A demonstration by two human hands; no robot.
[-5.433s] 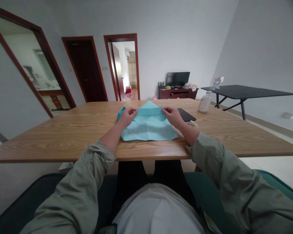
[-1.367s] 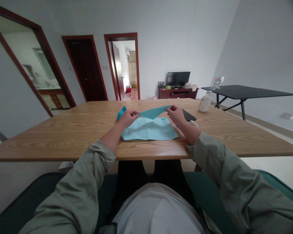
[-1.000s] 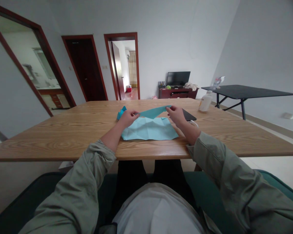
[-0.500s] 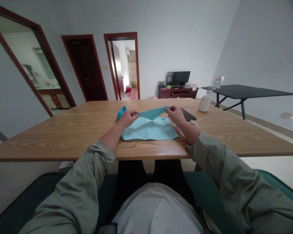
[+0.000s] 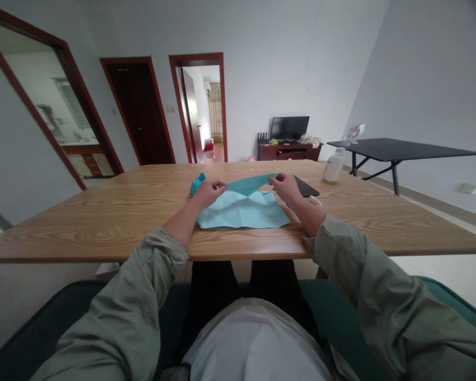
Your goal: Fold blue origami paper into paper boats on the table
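Note:
A light blue sheet of paper (image 5: 243,212) with crease lines lies on the wooden table (image 5: 143,211) in front of me. Its far part is lifted and folded over, with a pointed flap hanging toward the middle. My left hand (image 5: 209,192) pinches the left end of this raised edge. At the right end, my right hand (image 5: 284,186) grips the edge between thumb and fingers. Just beyond my left hand sits a small darker blue folded piece (image 5: 197,183), partly hidden behind it.
A dark flat device (image 5: 306,186) with a white cable (image 5: 314,200) lies by my right hand. Farther right stands a white bottle (image 5: 333,166). Behind are a black folding table (image 5: 400,148) and a television (image 5: 289,128) on a low cabinet.

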